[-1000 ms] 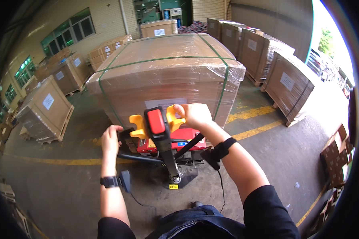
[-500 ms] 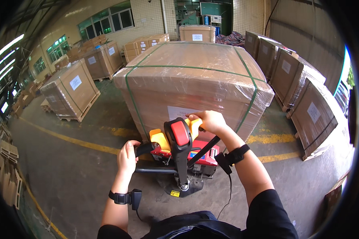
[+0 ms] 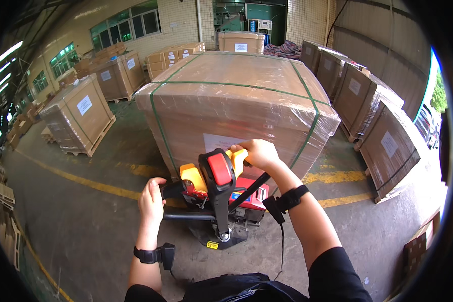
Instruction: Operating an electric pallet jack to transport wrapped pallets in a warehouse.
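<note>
Pallet jack tiller [image 3: 219, 176] sits dead centre in the head view, both hands on its grips so it can be steered: left hand [image 3: 152, 200] wrapped tight round the black side grip, right hand [image 3: 258, 153] closed over the yellow one. Wrapped cardboard load [image 3: 236, 105] sits right ahead on it. More boxed pallets [image 3: 78, 113] crowd both sides.
</note>
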{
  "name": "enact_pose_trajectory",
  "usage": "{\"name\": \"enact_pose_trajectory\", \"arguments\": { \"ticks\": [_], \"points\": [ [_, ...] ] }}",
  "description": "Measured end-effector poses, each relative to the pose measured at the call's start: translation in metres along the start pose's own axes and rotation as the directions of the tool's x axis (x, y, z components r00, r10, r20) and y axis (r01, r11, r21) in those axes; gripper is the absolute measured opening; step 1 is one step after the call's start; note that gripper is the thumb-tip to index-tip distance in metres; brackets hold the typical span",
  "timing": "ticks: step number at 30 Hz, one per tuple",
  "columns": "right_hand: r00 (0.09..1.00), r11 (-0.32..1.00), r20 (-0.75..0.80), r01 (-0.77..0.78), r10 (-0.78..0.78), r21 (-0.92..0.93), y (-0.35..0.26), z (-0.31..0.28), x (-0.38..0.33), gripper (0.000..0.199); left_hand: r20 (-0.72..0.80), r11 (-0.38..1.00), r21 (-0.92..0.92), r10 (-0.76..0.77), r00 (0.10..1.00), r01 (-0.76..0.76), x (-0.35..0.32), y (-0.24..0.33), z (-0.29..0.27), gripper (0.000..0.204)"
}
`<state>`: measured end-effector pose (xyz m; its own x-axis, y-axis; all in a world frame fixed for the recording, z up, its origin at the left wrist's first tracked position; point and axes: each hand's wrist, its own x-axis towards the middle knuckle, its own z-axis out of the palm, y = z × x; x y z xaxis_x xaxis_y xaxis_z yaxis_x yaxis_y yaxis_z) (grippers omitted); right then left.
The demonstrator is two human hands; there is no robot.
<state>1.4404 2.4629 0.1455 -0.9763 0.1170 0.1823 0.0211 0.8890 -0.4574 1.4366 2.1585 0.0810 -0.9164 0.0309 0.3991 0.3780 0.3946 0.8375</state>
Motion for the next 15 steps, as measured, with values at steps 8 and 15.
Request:
{"name": "enact_pose_trajectory", "arguments": {
  "ticks": [8,15],
  "points": [
    [0.996,0.994,0.025,-0.083,0.082,0.067,0.009,0.003,0.055,0.029,0.056,0.997,0.002,0.073,0.996,-0.073,0.053,-0.022,0.021,0.041],
    [0.975,0.972,-0.049,-0.209,0.215,0.106,0.009,0.027,0.141,0.037,0.128,0.976,0.002,0.214,0.968,-0.216,0.153,-0.062,0.025,0.037]
  ]
}}
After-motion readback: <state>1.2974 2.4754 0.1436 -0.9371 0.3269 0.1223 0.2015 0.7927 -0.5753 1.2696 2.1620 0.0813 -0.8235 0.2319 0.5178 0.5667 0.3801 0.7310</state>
